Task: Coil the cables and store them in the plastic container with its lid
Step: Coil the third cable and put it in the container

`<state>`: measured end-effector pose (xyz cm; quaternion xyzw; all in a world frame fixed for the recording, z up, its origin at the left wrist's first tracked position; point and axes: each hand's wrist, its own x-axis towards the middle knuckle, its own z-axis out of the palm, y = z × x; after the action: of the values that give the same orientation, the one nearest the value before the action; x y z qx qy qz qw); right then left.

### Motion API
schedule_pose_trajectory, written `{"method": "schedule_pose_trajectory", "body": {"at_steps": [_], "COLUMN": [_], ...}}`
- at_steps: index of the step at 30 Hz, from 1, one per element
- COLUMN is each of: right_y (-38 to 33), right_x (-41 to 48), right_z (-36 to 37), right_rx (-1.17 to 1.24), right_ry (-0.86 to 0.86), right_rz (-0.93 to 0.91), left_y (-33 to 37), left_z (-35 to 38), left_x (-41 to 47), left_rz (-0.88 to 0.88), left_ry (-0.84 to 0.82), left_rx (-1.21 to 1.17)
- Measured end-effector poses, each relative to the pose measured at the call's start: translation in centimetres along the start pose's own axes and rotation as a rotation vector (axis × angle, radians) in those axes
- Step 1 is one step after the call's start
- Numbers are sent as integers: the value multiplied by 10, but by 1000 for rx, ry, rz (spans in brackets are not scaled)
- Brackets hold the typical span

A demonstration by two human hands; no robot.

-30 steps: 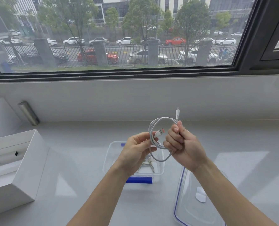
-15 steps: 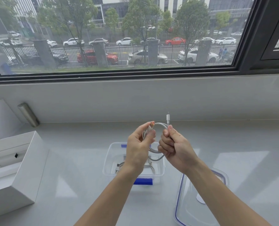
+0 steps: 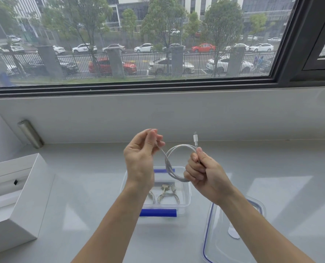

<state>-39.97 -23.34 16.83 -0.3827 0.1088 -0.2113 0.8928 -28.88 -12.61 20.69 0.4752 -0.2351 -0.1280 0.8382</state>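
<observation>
Clenched in the right hand (image 3: 205, 173), the coiled cable (image 3: 168, 166) hangs above the tub (image 3: 188, 194), left hand (image 3: 139, 160) pinching its free end; slackening either grip could spring the loops apart.

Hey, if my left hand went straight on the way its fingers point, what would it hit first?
Probably the white wall under the window. The left hand points up and away, pinching one end of the white cable, and nothing shows between it and that wall, though depth is unclear.
</observation>
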Motion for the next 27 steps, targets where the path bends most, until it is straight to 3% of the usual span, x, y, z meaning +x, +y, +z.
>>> {"method": "schedule_pose_trajectory", "body": {"at_steps": [4,8,17,22,27], "right_y": [1,3,-6,-2,2], "right_x": [-2,-2,3,4,4], "right_z": [-3,-5,-5,-18,-21], "right_rx": [54,50,4,-96,-146], "right_ry": [-85,-107,-99,-6,-24], "right_rz": [49,94,81,66,40], "left_y": [-6,-7,-21,-25,-32], "left_z": [-7,-9,-12,-21,-19], "left_x": [7,7,-16,-19,-21], "left_rz": [-210,-263,-408,-441,-399], "left_ry": [106,86,-342,-320,-213], "left_rx": [-25,9,422,406,399]}}
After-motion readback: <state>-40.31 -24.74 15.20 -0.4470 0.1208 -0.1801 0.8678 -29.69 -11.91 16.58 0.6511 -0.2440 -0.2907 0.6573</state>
